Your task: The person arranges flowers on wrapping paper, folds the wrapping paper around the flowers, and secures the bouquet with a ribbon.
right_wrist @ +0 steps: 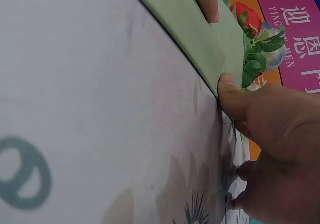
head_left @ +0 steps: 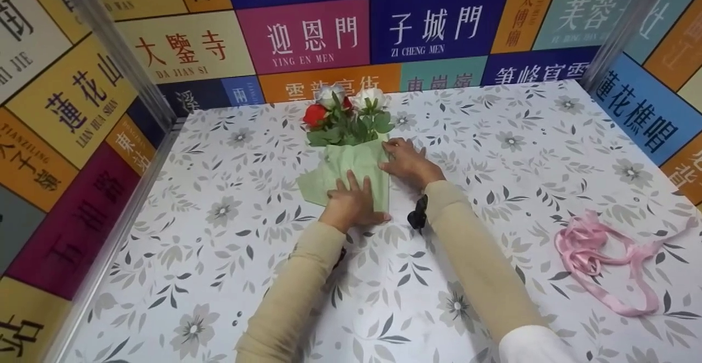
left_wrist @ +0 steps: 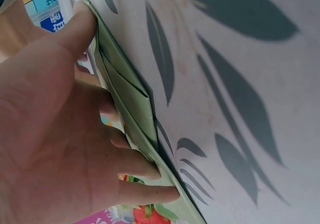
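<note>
Where the green paper point(head_left: 341, 160) lies: on the patterned table point(head_left: 197, 253), at the middle of the head view, with both hands on it and a pointed corner toward 9 o'clock.
Flowers: past the paper's 12 o'clock edge show a red flower point(head_left: 315, 116), a silvery flower point(head_left: 330, 97) and a white flower point(head_left: 368, 100), with green leaves point(head_left: 351, 127) beneath them.
Left hand point(head_left: 352, 205): laid on the paper's 6 o'clock part, fingers straight and apart, pointing toward 12, thumb stretched toward 4 at the paper's edge.
Right hand point(head_left: 410, 162): at the paper's edge between 2 and 3 o'clock, thumb and fingers apart; in the right wrist view the thumb presses the rim.
Paper edge: folded in layers beside the left hand, as the left wrist view shows.
Pink ribbon point(head_left: 584, 248): heaped in loose loops between 3 and 4 o'clock from the paper, well apart from both hands.
Sleeves: beige, the left sleeve point(head_left: 296, 286) reaching in from 7 o'clock, the right sleeve point(head_left: 482, 264) from between 4 and 5.
Wall: lettered panels, a magenta panel point(head_left: 307, 37) between 11 and 12, a blue panel point(head_left: 430, 27) at 1.
</note>
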`<state>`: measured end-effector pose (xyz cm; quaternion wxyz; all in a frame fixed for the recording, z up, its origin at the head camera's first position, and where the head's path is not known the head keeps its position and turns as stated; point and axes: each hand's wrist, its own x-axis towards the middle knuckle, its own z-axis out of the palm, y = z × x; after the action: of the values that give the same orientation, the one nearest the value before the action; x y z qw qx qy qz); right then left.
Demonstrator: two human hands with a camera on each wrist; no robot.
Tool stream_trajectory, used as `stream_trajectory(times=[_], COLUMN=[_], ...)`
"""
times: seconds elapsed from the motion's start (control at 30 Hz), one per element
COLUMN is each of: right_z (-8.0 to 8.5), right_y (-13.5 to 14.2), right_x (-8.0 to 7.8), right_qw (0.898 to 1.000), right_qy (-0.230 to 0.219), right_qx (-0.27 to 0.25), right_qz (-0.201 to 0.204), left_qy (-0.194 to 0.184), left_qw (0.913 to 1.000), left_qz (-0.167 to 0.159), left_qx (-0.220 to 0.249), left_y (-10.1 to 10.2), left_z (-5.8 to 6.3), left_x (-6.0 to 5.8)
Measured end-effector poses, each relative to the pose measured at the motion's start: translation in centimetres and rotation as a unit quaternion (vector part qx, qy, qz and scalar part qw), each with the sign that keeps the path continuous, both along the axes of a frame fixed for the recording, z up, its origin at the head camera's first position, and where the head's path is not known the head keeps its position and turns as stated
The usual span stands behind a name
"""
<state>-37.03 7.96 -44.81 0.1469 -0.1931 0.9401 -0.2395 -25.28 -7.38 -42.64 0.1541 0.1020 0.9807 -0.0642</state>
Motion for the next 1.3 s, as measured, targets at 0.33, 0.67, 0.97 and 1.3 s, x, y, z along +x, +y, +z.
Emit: stream_trajectory(times=[0.33, 0.67, 0.97, 1.3], right_z=[-0.2, -0.9, -0.3, 1.0], right_y=[0.0, -2.1, -2.8, -3.0], right_x=[-0.1, 1.8, 3.3, 4.0], right_qw=[0.999, 0.971, 0.951, 0.939], right_qy=[-0.032, 0.093, 0.049, -0.079], right_qx=[0.025, -0.004, -0.148, -0.184], right_qz=[-0.022, -0.221, -0.267, -0.281], left_qy=[0.023, -0.069, 0.043, 0.105], left_qw=[0.9996, 0.9832, 0.9354, 0.9137], left_qz=[-0.012, -0.022, 0.088, 0.172], left_qx=[0.009, 0.168, 0.34, 0.353], left_y=[-0.3, -3.1, -4.4, -5.0], left_z=[0.0, 0.9, 0.1, -0.6], left_x=[0.1, -2.4, -2.2, -1.6])
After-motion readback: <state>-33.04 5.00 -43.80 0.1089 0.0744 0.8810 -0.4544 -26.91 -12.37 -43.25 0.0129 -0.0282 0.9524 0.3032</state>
